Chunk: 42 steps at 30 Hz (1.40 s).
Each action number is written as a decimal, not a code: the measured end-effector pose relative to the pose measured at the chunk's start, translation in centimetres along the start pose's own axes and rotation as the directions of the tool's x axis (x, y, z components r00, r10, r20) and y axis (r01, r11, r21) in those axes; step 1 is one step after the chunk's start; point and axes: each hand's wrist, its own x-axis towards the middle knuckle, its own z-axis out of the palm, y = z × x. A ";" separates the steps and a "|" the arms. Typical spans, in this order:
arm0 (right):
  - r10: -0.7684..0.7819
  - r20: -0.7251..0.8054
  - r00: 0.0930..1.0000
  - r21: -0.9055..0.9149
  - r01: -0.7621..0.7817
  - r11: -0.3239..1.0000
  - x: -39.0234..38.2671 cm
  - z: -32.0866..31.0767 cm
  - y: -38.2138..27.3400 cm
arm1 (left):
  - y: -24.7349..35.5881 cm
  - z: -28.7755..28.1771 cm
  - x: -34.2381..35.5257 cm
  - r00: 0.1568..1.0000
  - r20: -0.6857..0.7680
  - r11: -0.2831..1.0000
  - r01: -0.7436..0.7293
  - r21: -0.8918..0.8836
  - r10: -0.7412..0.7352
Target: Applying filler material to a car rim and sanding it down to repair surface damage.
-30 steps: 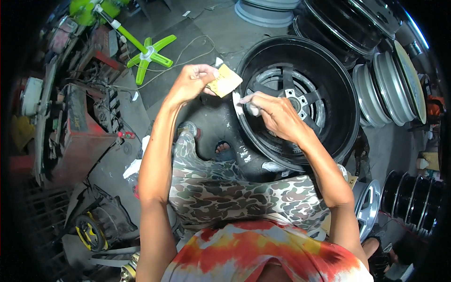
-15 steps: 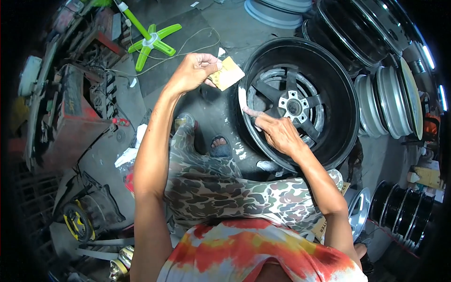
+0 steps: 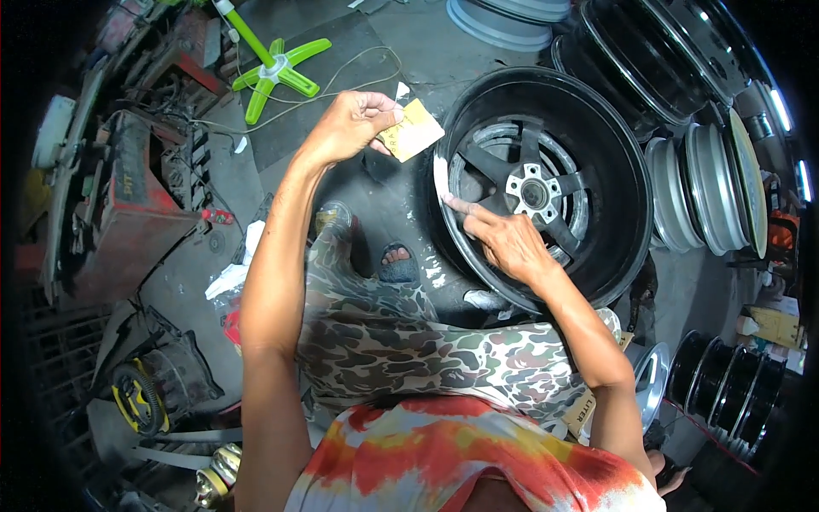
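A small yellow piece of card (image 3: 416,130) with a pale patch on its face is pinched between the thumb and fingers of my left hand (image 3: 351,126), held up to the left of a black wheel rim (image 3: 606,230). The rim has dark spokes and a silver hub, and it leans by my legs. A whitish strip (image 3: 440,175) runs along its left lip. My right hand (image 3: 508,243) holds nothing; its index finger is stretched out and touches the lip at the lower end of that strip. The other fingers are bent, partly hidden beneath the hand.
More wheel rims (image 3: 708,188) stand stacked along the right, with a dark stack (image 3: 729,388) lower down. A green stand base (image 3: 280,75) and a loose cable (image 3: 375,53) lie at the far left. Red machinery (image 3: 141,205) fills the left side.
My left hand and the card have barely shifted. The right index finger stays on the rim's lip in nearly the same place. The view has tilted slightly.
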 end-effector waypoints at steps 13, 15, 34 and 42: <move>-0.012 -0.087 0.996 -0.064 0.007 0.998 3.0 0.3 1.4 | 0.1 -0.3 -0.4 1.000 -0.023 1.000 0.015 0.003 -0.015; -0.032 -0.020 0.999 -0.143 0.029 0.989 1.8 0.4 1.0 | 0.0 -0.4 -0.4 1.000 -0.023 1.000 0.017 -0.004 -0.017; -0.035 -0.250 0.968 0.129 0.069 0.989 -0.5 -0.3 1.7 | 1.7 0.3 -0.2 1.000 -0.021 1.000 0.006 -0.012 -0.006; 0.589 -0.232 0.774 0.950 0.049 0.310 -0.1 -3.6 1.2 | 7.2 8.8 -3.6 0.955 0.228 0.982 -0.190 -0.018 0.189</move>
